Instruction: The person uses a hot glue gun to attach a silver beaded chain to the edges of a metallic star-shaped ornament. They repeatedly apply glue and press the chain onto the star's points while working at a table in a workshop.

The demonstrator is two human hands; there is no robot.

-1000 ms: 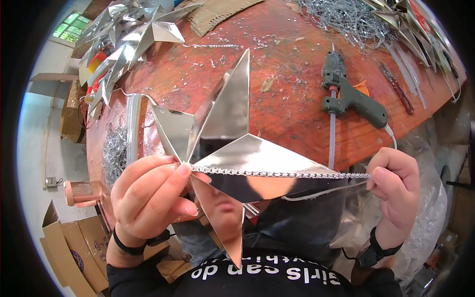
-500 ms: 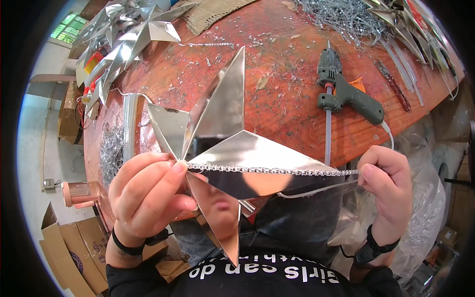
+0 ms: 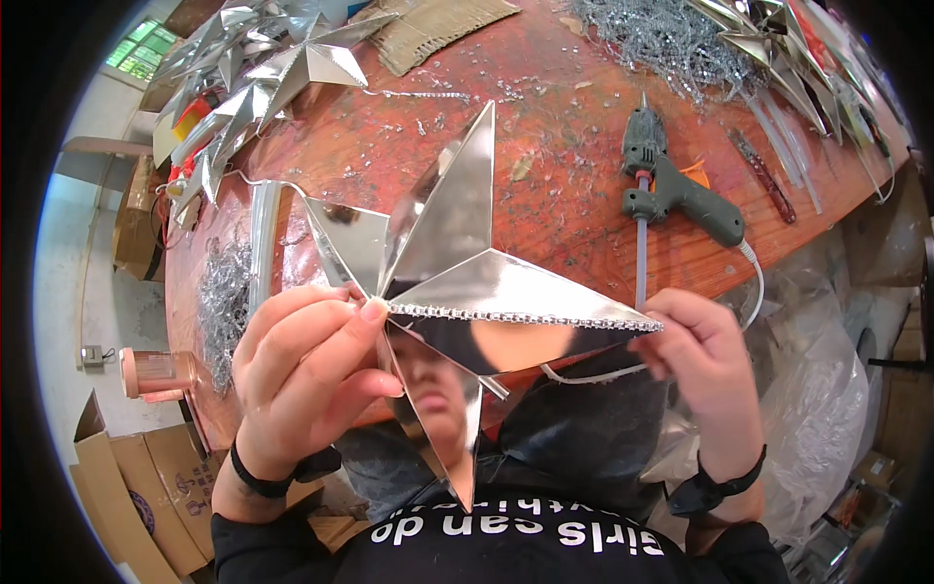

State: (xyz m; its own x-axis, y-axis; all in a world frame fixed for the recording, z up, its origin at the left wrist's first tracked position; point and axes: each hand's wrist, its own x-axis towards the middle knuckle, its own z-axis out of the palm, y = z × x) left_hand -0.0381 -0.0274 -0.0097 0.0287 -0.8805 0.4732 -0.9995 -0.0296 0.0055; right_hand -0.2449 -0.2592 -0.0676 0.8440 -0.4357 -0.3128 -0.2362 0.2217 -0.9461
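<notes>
A mirrored silver star [image 3: 443, 209] with folded points is held up over the near edge of the table. A rhinestone chain [image 3: 525, 319] lies along the ridge of its right-hand point, from the centre out to the tip. My left hand [image 3: 311, 360] is closed at the star's centre, with thumb and finger pressing the chain's inner end there. At the tip of the right-hand point my right hand [image 3: 705, 350], slightly blurred, has its fingers closed around the tip and the chain's outer end. A white cord [image 3: 593, 378] runs behind this point.
A dark green glue gun [image 3: 671, 180] with a clear glue stick lies on the red-brown table [image 3: 564, 195]. Finished-looking silver stars [image 3: 292, 73] pile up far left, and tangled rhinestone chain [image 3: 671, 49] lies far right. A knife-like tool [image 3: 762, 175] and cardboard [image 3: 438, 29] also rest there.
My right hand has moved left, from beyond the tip, where it held the chain stretched, to the star's tip. The chain now lies down along the ridge. The left hand keeps its pinch.
</notes>
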